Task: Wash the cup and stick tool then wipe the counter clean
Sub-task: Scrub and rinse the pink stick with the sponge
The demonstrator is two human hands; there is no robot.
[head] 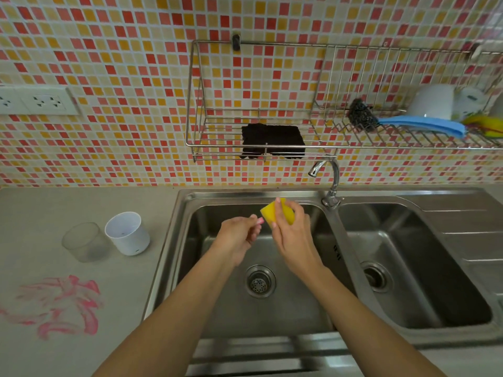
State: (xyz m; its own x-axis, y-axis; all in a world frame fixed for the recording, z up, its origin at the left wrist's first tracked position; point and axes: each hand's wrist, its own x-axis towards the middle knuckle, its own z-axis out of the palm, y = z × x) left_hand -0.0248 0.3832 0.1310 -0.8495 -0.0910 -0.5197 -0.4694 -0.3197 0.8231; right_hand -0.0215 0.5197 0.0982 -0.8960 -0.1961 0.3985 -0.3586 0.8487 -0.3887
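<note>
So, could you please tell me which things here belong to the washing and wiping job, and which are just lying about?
Part of the job:
yellow sponge in the right hand
pink stick in the left hand
white cup
pink smear on the counter
sink

Lying about:
clear glass
black pad
steel scourer
blue cloth

My left hand (239, 235) hides most of the pink stick tool (260, 221); my right hand (292, 229) partly covers the yellow sponge (268, 213).

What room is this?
Most likely a home kitchen: a steel double sink with a tap, a tiled wall, and a wire dish rack holding scrubbers.
</note>
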